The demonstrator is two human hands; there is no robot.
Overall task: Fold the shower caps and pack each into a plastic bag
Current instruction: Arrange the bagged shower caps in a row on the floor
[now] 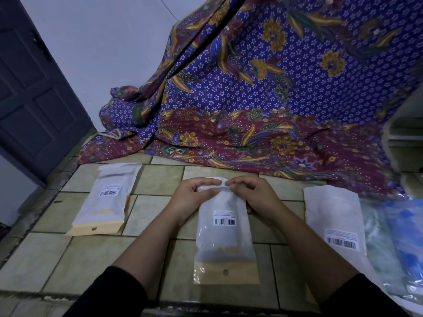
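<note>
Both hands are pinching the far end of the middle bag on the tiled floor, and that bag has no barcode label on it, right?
Not quite. The head view shows both hands, left hand and right hand, pinching the far end of the middle bag on the tiled floor, but that bag does carry a barcode label.

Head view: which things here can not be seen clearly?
- Far end of the middle bag: covered by the left hand and right hand.
- Barcode label: text too small.
- Bag contents: frosted plastic blurs them.
- Blue packs: cut off by the right edge.
</note>
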